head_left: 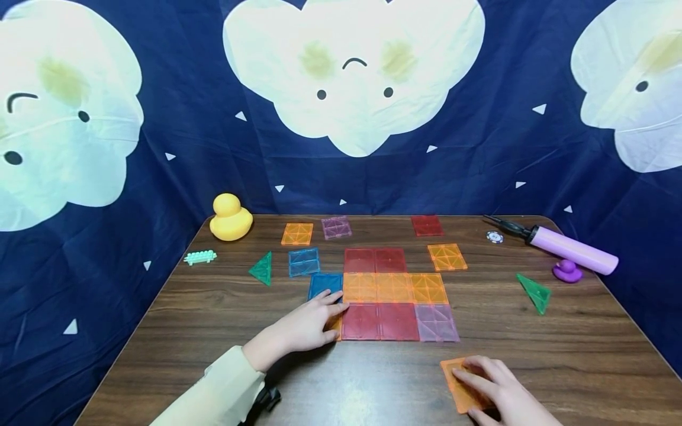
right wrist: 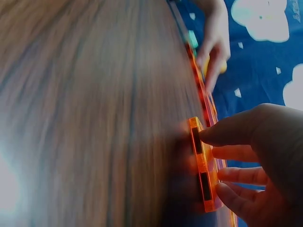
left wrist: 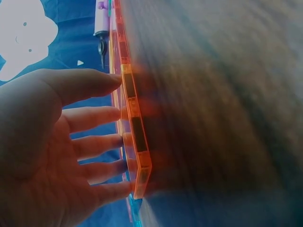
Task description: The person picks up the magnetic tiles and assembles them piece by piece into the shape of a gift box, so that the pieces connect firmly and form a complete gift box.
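Note:
My left hand [head_left: 311, 322] rests with fairly straight fingers at the left end of a flat block of see-through magnetic tiles. Its fingertips touch an orange tile [left wrist: 134, 123], mostly hidden beneath the hand in the head view, and reach toward a blue tile [head_left: 322, 284] just behind. Beside them, red tiles [head_left: 361, 321], orange tiles [head_left: 391, 287] and a purple tile [head_left: 437, 322] lie edge to edge. At the front right, my right hand [head_left: 492, 387] holds a separate orange square tile [head_left: 453, 378], thumb at its near edge and fingers over its top.
Loose tiles lie around the block: a blue square [head_left: 304, 262], an orange square [head_left: 446, 257] and green triangles [head_left: 534, 293]. Farther out are a yellow duck [head_left: 230, 219], a purple duck [head_left: 567, 271], a lilac hand pump [head_left: 572, 248], a poker chip [head_left: 494, 236] and a mint-coloured toy [head_left: 200, 257].

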